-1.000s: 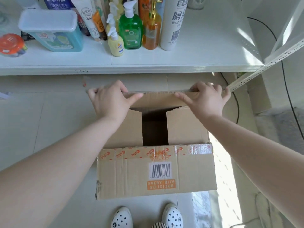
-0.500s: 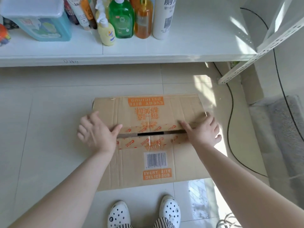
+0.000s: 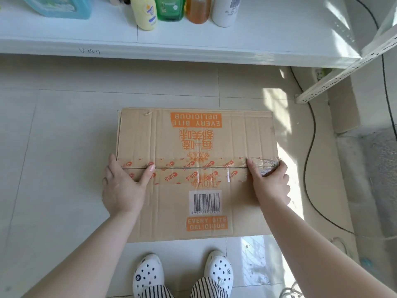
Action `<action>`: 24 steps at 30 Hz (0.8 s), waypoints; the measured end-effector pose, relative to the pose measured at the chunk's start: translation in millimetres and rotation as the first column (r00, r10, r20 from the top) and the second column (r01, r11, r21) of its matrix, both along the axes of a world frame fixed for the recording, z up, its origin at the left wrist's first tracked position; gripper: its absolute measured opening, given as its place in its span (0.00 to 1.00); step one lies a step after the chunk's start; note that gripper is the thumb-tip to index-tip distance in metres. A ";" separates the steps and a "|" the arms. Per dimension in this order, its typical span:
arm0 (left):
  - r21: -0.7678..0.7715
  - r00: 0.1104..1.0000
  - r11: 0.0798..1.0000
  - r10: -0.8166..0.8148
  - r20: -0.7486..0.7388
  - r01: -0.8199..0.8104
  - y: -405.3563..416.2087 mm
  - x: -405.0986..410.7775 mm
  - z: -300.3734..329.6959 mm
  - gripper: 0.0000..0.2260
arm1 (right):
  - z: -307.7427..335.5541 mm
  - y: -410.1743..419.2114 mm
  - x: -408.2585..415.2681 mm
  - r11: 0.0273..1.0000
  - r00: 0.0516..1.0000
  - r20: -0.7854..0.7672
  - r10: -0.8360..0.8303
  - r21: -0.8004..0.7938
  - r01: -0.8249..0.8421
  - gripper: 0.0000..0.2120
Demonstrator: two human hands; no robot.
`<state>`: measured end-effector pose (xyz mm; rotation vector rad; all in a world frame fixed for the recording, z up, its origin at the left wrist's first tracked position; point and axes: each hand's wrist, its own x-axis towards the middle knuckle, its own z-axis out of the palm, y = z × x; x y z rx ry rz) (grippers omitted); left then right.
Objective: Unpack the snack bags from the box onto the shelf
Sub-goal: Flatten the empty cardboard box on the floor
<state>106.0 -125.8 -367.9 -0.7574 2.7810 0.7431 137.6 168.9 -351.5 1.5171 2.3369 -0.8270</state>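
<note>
You look straight down at a cardboard box (image 3: 193, 147) sitting on the tiled floor (image 3: 53, 147), just in front of your white perforated clogs (image 3: 148, 274). Its two top flaps lie shut, meeting along a seam lined with printed tape (image 3: 193, 166). Your left hand (image 3: 122, 188) rests flat on the seam's left end, fingers spread, gripping nothing. Your right hand (image 3: 268, 181) presses flat at the right end, fingers curled over the box's edge. No snack bags are visible. Beyond the box runs a low white shelf (image 3: 268, 39) carrying bottles (image 3: 171, 9) and a blue tub (image 3: 62, 7).
</note>
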 end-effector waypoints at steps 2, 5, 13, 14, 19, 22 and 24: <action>0.035 0.999 0.998 0.045 0.026 -0.046 -5.5 5.2 0.5 0.44 | 0.0 -2.6 -2.4 1.000 1.000 0.003 0.022 0.015 -0.022 0.46; 0.076 0.990 0.987 0.138 0.021 -0.139 -11.7 9.8 0.0 0.42 | -1.4 -8.9 -15.2 0.997 0.998 -0.007 0.070 0.022 -0.070 0.47; 0.061 0.941 0.940 0.338 -0.035 -0.336 -68.7 30.1 -5.4 0.41 | -4.3 -69.5 -61.3 0.956 0.956 -0.020 0.291 0.044 -0.290 0.46; 0.056 0.930 0.930 0.366 -0.029 -0.364 -79.0 34.2 -5.7 0.41 | -3.8 -82.4 -68.0 0.945 0.946 -0.019 0.325 0.043 -0.324 0.46; 0.050 0.846 0.845 0.531 0.048 -0.533 -137.1 57.2 -4.0 0.40 | -5.7 -163.0 -95.6 0.875 0.875 -0.027 0.484 0.038 -0.483 0.45; 0.061 0.770 0.768 0.631 0.094 -0.637 -178.9 75.6 -1.7 0.39 | -6.3 -218.1 -105.8 0.814 0.815 -0.020 0.580 0.044 -0.579 0.45; 0.088 0.712 0.707 0.694 0.108 -0.702 -207.5 92.3 -1.8 0.38 | -6.2 -257.2 -108.7 0.769 0.769 -0.020 0.639 0.032 -0.639 0.44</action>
